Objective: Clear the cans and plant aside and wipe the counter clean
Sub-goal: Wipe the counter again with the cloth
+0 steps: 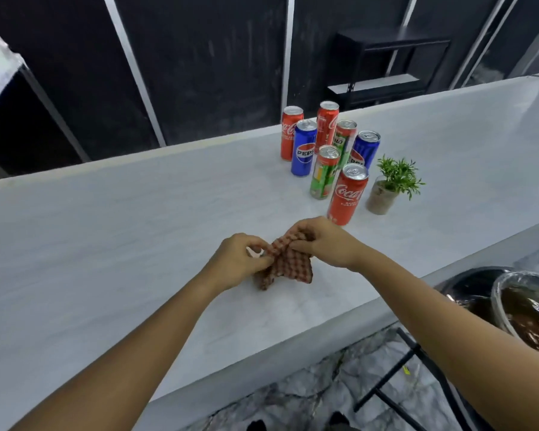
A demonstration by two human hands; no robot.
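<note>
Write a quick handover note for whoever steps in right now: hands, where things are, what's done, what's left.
Left hand and right hand: both gripping the checkered cloth, bunched just above the counter.
Cans: seven, upright, clustered at the far right.
Plant: beside the nearest red can.
Done: cans and plant look grouped aside.
Left: wipe the counter; no wiping visible yet.

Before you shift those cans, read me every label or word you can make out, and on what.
"PEPSI": left blue can.
"Coca-Cola", partly cut off: nearest red can.
"Coca-Cola", partial: rear left red can.
"ILO", start hidden: red-and-green can.
Partial Pepsi logo: right blue can.
Rest too blurred.
</note>
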